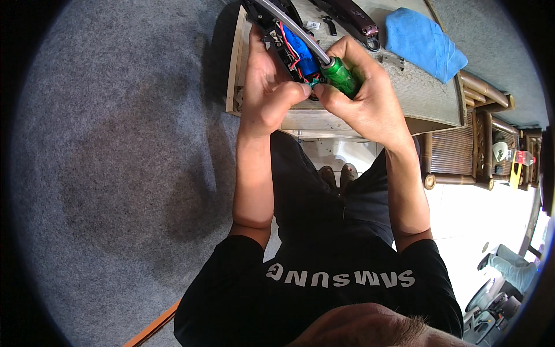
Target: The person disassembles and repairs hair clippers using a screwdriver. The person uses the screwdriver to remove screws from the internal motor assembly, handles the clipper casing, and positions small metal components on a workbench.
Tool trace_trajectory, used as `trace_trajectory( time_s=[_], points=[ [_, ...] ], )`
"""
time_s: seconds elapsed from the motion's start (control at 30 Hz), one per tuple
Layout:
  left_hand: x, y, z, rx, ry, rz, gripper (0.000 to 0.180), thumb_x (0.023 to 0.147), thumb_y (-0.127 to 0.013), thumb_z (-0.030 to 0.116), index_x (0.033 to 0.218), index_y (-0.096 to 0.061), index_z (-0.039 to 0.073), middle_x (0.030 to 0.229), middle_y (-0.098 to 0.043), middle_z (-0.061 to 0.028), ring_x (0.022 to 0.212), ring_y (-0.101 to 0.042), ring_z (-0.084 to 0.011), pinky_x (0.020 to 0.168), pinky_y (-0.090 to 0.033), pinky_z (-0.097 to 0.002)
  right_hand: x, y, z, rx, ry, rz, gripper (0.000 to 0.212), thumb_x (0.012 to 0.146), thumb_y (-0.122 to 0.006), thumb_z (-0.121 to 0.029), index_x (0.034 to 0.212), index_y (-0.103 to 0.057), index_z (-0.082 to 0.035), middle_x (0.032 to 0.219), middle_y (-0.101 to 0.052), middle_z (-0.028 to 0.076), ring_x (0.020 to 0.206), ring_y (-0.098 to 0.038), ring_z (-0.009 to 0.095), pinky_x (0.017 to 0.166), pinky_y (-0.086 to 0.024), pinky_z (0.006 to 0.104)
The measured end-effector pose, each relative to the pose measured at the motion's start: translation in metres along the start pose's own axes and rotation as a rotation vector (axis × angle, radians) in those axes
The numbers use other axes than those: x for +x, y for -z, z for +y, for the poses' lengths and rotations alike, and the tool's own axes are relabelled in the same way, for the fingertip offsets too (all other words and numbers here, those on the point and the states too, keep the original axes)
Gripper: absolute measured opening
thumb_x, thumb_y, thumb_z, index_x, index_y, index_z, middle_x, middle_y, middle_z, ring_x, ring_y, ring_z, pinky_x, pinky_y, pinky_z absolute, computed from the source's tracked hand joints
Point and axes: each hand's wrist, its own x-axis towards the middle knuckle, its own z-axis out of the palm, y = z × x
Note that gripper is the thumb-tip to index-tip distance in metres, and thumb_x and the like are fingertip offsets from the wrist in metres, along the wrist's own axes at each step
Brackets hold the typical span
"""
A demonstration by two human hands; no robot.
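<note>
Open black casing (282, 52) held up over the left end of the desk (428, 95), insides showing: blue battery (298, 49), red and white wires (294, 61) alongside. Left hand (267, 92) supports it from the left, grip closed about the casing, thumb pressing toward the near end. Right hand (373, 92) has its grip wrapped round the green handle of a screwdriver (341, 76); its thumb sits at the casing's near end, close to the left thumb. Whether it pinches a wire there: cannot tell. Metal shaft slants far and left across the casing; tip out of view.

Risks, as judged: a thumb tugging sideways could pull a thin wire off its joint. The shaft, swinging with the right wrist, could scrape the battery or snag a lead. Loose left grip, and the casing drops onto the desk.

Farther right: dark maroon shell (354, 20), small metal piece (393, 61), blue cloth (425, 43). Bamboo seat (451, 141) beyond the desk's right end.
</note>
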Motion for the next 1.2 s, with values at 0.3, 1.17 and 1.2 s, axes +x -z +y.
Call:
trace_trajectory(
  time_s=[0.3, 1.17, 1.2],
  points=[
    [0.0004, 0.0017, -0.0008, -0.037, -0.007, -0.081, 0.094, 0.078, -0.052, -0.011, 0.159, -0.008, 0.004, 0.128, -0.057, -0.0159, 0.116, -0.063, -0.0194, 0.103, -0.054, -0.0348, 0.0004, -0.0004, 0.0042, -0.105, 0.001, 0.029, 0.029, 0.081, -0.073, -0.006, 0.105, -0.057, 0.0, 0.086, -0.064, 0.009, 0.085, -0.057, 0.01, 0.08, -0.052, 0.0296],
    [0.0012, 0.0002, -0.0026, -0.052, -0.05, -0.035, 0.089, 0.068, -0.054, -0.001, 0.152, -0.027, 0.0, 0.132, -0.058, -0.019, 0.121, -0.064, -0.0256, 0.111, -0.051, -0.0402, 0.0013, 0.0028, -0.0005, -0.015, -0.063, 0.009, 0.03, 0.081, -0.07, -0.004, 0.107, -0.057, 0.0, 0.095, -0.065, 0.008, 0.093, -0.057, 0.011, 0.084, -0.051, 0.0292],
    [0.0006, 0.0006, -0.0021, 0.009, -0.031, -0.025, 0.088, 0.068, -0.054, 0.0, 0.152, -0.027, -0.001, 0.131, -0.058, -0.0191, 0.121, -0.063, -0.0256, 0.112, -0.05, -0.0405, 0.0014, 0.0032, -0.0005, -0.021, -0.081, 0.0, 0.03, 0.081, -0.07, -0.003, 0.107, -0.057, 0.0, 0.098, -0.067, 0.009, 0.096, -0.058, 0.01, 0.086, -0.05, 0.0291]
  ],
)
